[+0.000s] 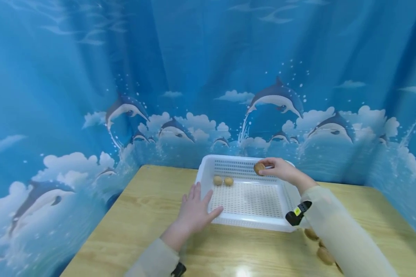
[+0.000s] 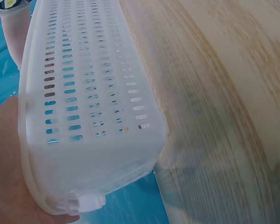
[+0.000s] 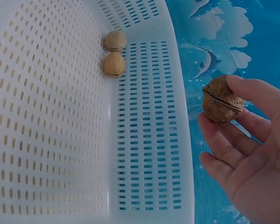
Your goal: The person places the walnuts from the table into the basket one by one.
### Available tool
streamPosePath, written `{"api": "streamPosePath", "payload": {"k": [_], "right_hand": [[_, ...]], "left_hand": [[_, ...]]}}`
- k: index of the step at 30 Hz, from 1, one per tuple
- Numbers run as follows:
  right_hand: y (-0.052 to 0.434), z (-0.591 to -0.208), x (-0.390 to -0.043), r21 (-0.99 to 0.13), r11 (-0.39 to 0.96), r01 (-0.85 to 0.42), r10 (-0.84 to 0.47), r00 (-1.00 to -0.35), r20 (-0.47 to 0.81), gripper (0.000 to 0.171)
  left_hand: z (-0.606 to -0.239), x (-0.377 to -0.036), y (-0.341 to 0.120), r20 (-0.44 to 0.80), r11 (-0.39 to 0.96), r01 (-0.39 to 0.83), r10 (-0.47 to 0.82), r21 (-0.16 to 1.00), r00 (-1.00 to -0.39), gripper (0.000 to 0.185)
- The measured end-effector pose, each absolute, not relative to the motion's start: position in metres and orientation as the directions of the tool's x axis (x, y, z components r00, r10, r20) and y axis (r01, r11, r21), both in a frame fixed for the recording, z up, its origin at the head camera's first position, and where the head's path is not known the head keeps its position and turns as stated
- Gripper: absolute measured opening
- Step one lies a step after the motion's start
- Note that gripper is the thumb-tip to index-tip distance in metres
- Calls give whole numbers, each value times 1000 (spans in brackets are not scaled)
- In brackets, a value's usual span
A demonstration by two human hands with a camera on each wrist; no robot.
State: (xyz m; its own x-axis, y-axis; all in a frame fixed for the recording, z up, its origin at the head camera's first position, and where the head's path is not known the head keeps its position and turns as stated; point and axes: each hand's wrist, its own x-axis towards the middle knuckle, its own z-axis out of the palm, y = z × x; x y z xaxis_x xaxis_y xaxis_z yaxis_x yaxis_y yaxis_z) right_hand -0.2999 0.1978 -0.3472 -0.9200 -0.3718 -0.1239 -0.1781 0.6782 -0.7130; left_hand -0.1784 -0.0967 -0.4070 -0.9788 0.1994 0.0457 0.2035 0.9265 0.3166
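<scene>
My right hand pinches a brown walnut between thumb and fingertips, and a dark seam shows across its shell. In the head view it is over the back right part of a white perforated plastic basket. Two paler walnuts, a left one and a right one, lie side by side in the basket's back left corner. With fingers spread, my left hand is at the basket's front left corner; the left wrist view shows that hand against the rim.
Several walnuts lie on the wooden table right of the basket, partly covered by my right sleeve. A blue dolphin-print curtain hangs behind the table and along its sides. The basket stands near the table's back edge.
</scene>
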Motion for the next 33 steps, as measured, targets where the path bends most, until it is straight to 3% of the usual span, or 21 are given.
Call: {"api": "streamPosePath", "payload": {"k": [15,33], "right_hand": [[180,-363,-324,-724,671,-158,-378,-914,-150,55],[156,-417,-351,-654,744,-133,-367,-900,-234,43]], "left_hand": [[-406,-179,-93,34,928,220,220,302,-975,77],[-408,-181,-94,53,924,214,208,317,-977,77]]}}
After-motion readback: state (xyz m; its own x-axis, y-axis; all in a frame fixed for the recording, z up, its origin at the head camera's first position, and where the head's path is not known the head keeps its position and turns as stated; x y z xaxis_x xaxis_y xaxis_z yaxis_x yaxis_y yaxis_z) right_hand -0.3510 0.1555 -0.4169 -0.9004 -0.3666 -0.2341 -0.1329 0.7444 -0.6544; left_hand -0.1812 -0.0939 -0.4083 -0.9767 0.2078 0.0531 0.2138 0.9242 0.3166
